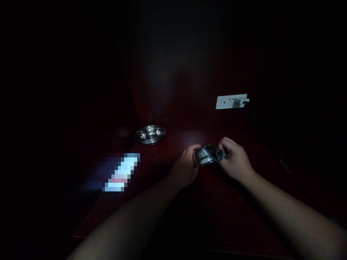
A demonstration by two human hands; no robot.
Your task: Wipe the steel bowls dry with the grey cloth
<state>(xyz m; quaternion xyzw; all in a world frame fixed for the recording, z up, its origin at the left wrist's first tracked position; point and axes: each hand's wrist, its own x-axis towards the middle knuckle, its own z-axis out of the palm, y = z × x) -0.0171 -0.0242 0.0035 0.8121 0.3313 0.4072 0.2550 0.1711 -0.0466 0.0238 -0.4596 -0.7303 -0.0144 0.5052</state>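
Closed on the left side of a shiny metal bowl (206,154), my left hand (185,165) keeps it tilted on its side above the table. My right hand (235,158) is closed on a small dark object (220,154) with a round, rough-textured end, which meets the bowl's right edge. What kind of object it is cannot be made out in the dim light. Farther back and left, one or more other shiny metal bowls (150,134) stand upright on the table, apart from both hands.
A dark red table (187,137) lies under my hands. On its left is a bright, pixelated rectangle (123,173), like a lit screen. A white wall socket (230,102) with a plug (241,101) is at the back right; a dark cable runs down the right side. Surroundings are very dark.
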